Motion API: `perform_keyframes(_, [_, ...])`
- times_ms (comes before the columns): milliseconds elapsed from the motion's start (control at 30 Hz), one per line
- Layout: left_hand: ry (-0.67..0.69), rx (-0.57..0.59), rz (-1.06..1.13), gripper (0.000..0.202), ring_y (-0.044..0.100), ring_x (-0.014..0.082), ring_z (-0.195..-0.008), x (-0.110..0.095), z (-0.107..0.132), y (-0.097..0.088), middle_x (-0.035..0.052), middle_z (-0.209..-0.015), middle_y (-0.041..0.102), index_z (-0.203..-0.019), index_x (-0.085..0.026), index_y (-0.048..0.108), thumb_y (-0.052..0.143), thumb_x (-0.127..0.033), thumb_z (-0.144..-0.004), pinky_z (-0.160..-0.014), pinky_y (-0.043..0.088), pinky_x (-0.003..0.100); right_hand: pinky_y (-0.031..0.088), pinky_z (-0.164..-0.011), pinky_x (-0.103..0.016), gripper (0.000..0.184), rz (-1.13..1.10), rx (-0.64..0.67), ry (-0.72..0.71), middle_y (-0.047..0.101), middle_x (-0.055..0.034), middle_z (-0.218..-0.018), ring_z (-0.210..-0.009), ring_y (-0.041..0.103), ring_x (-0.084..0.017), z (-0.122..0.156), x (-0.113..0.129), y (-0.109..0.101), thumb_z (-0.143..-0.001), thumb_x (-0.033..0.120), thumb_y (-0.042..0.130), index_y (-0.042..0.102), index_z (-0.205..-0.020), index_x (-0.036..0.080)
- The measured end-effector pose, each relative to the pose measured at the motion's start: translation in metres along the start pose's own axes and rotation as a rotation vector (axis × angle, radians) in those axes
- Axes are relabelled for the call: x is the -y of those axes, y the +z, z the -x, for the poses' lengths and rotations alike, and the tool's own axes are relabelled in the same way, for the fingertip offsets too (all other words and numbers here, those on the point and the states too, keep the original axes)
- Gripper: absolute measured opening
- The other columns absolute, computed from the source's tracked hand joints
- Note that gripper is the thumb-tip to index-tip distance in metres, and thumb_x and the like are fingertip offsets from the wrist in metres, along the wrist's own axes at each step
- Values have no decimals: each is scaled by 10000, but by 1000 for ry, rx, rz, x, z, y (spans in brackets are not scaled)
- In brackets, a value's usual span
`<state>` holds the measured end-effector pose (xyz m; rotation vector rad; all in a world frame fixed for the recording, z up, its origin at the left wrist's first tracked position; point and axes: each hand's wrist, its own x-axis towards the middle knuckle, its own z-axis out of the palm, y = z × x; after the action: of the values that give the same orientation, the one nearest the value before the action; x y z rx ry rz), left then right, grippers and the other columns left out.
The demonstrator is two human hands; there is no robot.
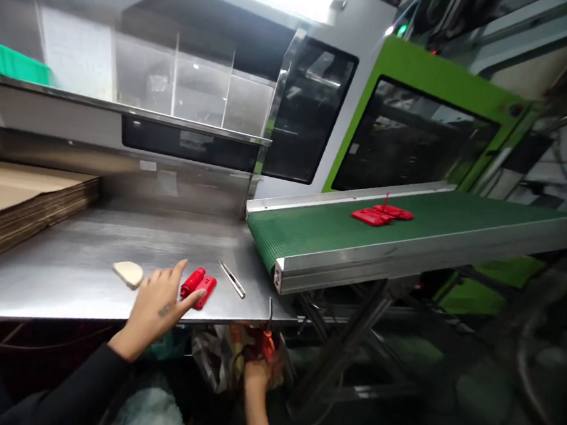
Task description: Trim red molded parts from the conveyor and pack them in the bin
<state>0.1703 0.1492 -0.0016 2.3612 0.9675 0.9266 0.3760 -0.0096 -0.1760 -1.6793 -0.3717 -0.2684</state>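
My left hand (159, 301) is over the front of the steel table, fingers spread, holding nothing that I can see. Just beyond its thumb lie a red cylindrical part (192, 282) and a flat red plastic piece (206, 292); whether the thumb touches them is unclear. A cream-coloured flat piece (128, 273) rests left of the hand. To the right is a slim metal pen-like tool (231, 279). My right hand (258, 370) is below the table's front edge, its fingers smeared. An orange-red object (268, 345) shows at its fingertips, and whether it is gripped cannot be made out.
A green conveyor belt (307, 225) slopes down to the table's right end, carrying red moulded parts (382, 214). Stacked cardboard (29, 191) stands at the left. A bent metal rod (270, 310) sticks up by the table edge, above bags (213, 356). A steel shelf (196, 128) spans the back.
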Motion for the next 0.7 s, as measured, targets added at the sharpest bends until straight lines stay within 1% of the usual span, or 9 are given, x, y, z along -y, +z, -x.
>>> perform_keyframes(100, [-24,7,59,797,483,471,-1136,-20,-11,44,201,-1173,611,-1415,-181,446,667,-532,-734,-969,269,657,506,-848,-441,471,20,2,110,560,-89,-1162,-982,583,-225,37,1,-26,-864,412,622,488,-1250,178])
perform_keyframes(200, [-29,-25,181,719,464,438,-1185,-19,-5,54,182,-1264,565,-1419,-203,413,644,-359,-757,-996,291,630,535,-706,-364,386,-104,231,91,611,-83,-993,-766,621,-189,63,33,-48,-842,431,588,556,-1124,169])
perform_keyframes(300, [10,-64,320,761,510,329,-1210,-18,15,33,129,-1342,523,-1465,-252,290,631,-322,-788,-1031,385,485,523,-873,-368,412,-285,488,29,622,-107,-1123,-928,647,-210,53,101,-52,-874,453,550,555,-1195,195])
perform_keyframes(400, [61,20,415,911,587,281,-1166,-19,48,-3,82,-1384,528,-1504,-371,170,704,-351,-766,-976,488,412,476,-981,-350,630,-439,750,-4,503,-94,-1387,-1169,567,-213,21,174,-44,-879,426,617,369,-1436,268])
perform_keyframes(467, [67,123,513,955,548,290,-1245,-18,74,-25,48,-1403,539,-1490,-436,201,767,-326,-729,-1055,445,436,512,-914,-346,617,-497,963,2,597,-89,-1281,-1096,610,-228,10,206,-35,-823,415,702,488,-1373,236])
perform_keyframes(533, [44,57,695,918,479,304,-1319,-12,97,-39,25,-1469,472,-1450,-467,262,791,-313,-715,-1113,394,470,542,-808,-339,460,-527,1109,42,695,-81,-1054,-936,664,-229,18,219,-22,-800,422,727,642,-1178,174])
perform_keyframes(567, [10,-46,800,903,462,310,-1332,-8,107,-42,23,-1496,428,-1431,-471,273,798,-323,-711,-1117,393,483,548,-777,-340,414,-541,1128,70,708,-80,-991,-888,674,-228,30,219,-14,-816,439,706,658,-1117,159])
perform_keyframes(633, [-132,-270,1004,878,468,318,-1325,2,121,-39,40,-1507,382,-1413,-465,261,791,-402,-716,-1094,425,495,553,-810,-365,427,-570,1061,119,699,-98,-1059,-942,676,-241,66,211,2,-881,495,605,598,-1153,166])
perform_keyframes(700, [-371,-354,1231,819,500,334,-1296,12,130,-28,73,-1450,445,-1407,-441,281,728,-550,-730,-1061,454,503,535,-896,-402,463,-572,962,135,657,-121,-1188,-1047,655,-253,108,199,13,-928,532,501,510,-1238,188])
